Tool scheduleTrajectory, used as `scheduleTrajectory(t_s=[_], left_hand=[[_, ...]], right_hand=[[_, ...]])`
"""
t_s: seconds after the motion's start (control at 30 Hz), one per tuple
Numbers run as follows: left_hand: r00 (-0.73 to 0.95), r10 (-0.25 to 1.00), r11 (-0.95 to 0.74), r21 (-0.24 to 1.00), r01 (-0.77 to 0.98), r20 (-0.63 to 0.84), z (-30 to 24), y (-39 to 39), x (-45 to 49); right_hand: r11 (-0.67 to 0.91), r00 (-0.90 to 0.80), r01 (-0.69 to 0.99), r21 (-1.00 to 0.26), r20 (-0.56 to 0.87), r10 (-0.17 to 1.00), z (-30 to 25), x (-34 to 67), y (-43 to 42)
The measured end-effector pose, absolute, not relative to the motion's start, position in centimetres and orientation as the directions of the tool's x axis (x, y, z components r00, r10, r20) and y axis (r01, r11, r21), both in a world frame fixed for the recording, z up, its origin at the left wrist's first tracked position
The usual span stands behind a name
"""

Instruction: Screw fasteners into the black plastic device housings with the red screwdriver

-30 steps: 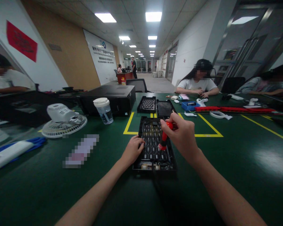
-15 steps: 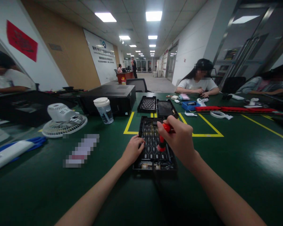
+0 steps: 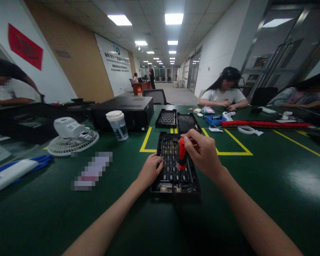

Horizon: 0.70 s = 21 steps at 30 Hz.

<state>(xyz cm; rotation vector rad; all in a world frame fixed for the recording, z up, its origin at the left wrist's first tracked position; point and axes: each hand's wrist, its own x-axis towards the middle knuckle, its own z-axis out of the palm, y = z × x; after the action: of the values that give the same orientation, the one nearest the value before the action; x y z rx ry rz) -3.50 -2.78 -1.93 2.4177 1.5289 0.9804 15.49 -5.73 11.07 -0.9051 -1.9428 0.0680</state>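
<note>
In front of me on the green table lies an open black case (image 3: 168, 173) with rows of rounded cells and small parts at its near end. My left hand (image 3: 150, 169) grips the left edge of this case, fingers bent over the rim. A screwdriver (image 3: 181, 153) with a red and black handle stands nearly upright over the right half of the case, its tip pointing down towards the near end. The top of its handle is pinched by the fingers of my right hand (image 3: 201, 149). Whether the tip touches a screw is too dark to tell.
Behind the case are another celled black tray (image 3: 166, 118) and a black cover (image 3: 188, 122). To the left stand a cup (image 3: 117, 126), a white fan (image 3: 73, 137) and a black computer case (image 3: 122, 108). A blue box (image 3: 213, 120) sits right. A person (image 3: 225, 92) sits across.
My right hand has shifted its hold on the screwdriver, its fingers now at the top of the handle and more of the red showing. My left hand and the case stayed put.
</note>
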Motion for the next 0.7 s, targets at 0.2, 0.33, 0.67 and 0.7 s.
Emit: scheduleTrajectory(t_s=[0.2,0.33,0.67,0.7], left_hand=[[0.282,0.844,-0.483,0.417,0.77,0.457,-1.9,-2.7,-3.5],[0.276,0.842,-0.483,0.419,0.769,0.463,-2.1,-2.7,-3.5],[0.273,0.84,-0.485,0.422,0.766,0.469,-1.8,-2.9,-3.5],[0.275,0.839,-0.486,0.42,0.766,0.469,-1.8,-2.9,-3.6]], right_hand=[[0.702,-0.429,0.195,-0.685,0.584,0.689,11.3,16.0,-5.2],[0.546,-0.52,-0.123,-0.829,0.522,0.676,10.9,16.1,-4.5],[0.163,-0.62,-0.41,-0.897,0.406,0.672,9.8,15.0,-4.0],[0.15,-0.62,-0.418,-0.896,0.402,0.674,9.7,15.0,-4.0]])
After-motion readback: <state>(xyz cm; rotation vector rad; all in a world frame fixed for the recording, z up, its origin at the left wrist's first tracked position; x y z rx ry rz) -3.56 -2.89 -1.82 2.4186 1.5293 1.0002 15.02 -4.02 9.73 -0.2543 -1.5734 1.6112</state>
